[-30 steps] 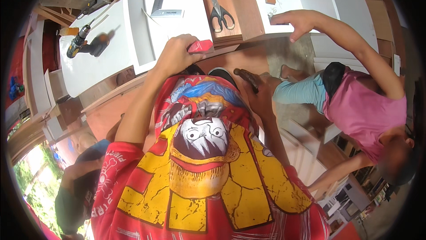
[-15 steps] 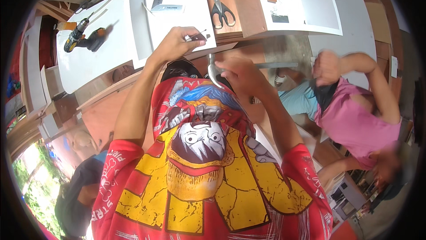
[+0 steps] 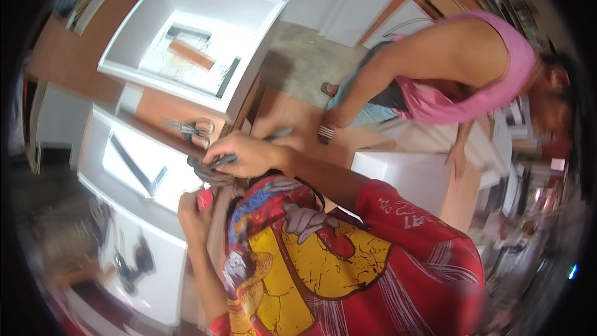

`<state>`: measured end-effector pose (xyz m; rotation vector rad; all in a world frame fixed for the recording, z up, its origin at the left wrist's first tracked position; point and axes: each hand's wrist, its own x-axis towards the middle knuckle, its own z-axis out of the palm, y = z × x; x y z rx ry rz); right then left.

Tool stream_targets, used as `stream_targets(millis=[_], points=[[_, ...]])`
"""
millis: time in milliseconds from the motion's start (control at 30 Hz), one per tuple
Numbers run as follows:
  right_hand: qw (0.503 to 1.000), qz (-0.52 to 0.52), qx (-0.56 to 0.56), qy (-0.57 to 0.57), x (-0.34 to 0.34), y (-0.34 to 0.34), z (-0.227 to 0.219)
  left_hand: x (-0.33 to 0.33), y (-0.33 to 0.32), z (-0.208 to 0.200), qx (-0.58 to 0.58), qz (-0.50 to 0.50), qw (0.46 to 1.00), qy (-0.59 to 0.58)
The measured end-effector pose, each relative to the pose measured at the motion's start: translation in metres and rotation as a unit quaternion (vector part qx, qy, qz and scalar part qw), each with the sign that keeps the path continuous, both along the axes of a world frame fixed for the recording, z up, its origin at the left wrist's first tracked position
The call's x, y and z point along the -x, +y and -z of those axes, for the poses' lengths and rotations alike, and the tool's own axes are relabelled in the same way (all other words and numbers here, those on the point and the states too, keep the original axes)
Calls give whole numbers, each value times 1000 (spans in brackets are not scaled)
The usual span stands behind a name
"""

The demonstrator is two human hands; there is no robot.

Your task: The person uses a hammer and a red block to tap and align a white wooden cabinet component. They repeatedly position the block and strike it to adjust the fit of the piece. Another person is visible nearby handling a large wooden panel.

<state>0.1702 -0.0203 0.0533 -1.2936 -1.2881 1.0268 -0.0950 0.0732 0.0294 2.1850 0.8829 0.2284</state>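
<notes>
My right hand is closed around a hammer, whose grey handle sticks out past the hand toward the right. Its head end is blurred beside my fingers. Lower and to the left, my left hand is closed, with a small red piece showing at its fingers; its kind is unclear. Both hands are by the near edge of a white-lined box. Inside that box lies a metal try square. Scissors with dark handles rest on the wood just beyond my right hand.
A second white-lined box holds a brown wooden strip. A cordless drill lies on a white panel at the lower left. To the right, a co-worker in a pink top bends over a white-and-wood box.
My view has swung to the right, so the boxes appear farther left. My right hand has come close to my left, hammer still in it. The co-worker has bent forward with an arm lowered.
</notes>
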Motion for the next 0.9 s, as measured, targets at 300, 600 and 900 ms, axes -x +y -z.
stream_targets(millis=[300, 600, 900], points=[[970, 225, -30, -84, 22, 28, -12, -14, 2, 23, -42, 35, 997, -46], [969, 148, 31, -195, 14, 32, -50, -13, 4, 27, -67, 31, 997, -21], [972, 18, 236, 17, -46, 80, -53, 20, -25, 4, -53, -36, 988, 144]])
